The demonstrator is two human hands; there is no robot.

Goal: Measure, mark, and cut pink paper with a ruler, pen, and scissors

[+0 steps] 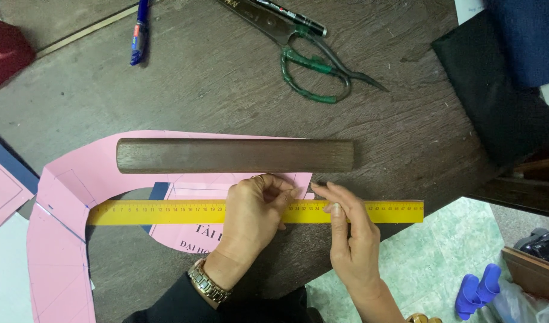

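Observation:
A pink paper pattern piece (65,239) lies curved on the dark wooden table (226,90). A long dark wooden bar (232,155) rests across its top part. A yellow ruler (166,212) lies below the bar, parallel to it. My left hand (253,212), with a metal wristwatch, presses on the ruler and pinches the pink paper's edge near the bar. My right hand (346,233) lies over the ruler just to the right, its fingertips pinched at the paper's right edge. What, if anything, those fingertips hold is too small to tell.
Large scissors with green-wrapped handles (307,57) and a black marker (292,17) lie at the table's far side. A blue pen (140,33) lies at the far left. Dark fabric (496,78) sits at the right. Blue slippers (478,290) stand on the green floor below.

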